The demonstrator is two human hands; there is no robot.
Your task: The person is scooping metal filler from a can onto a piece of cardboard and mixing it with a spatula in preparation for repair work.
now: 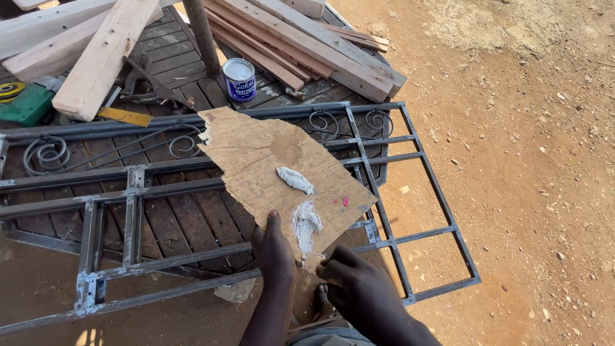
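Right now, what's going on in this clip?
A person steadies a ragged piece of board on a grey metal grille laid over a wooden platform. The left hand grips its near edge, thumb on top; the right hand rests beside it. Two dabs of whitish paste sit on the board. A small tin stands behind.

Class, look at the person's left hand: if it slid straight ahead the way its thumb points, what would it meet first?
Probably the smeared white filler patch on the torn brown board; left hand rests beside it, though depth is unclear.
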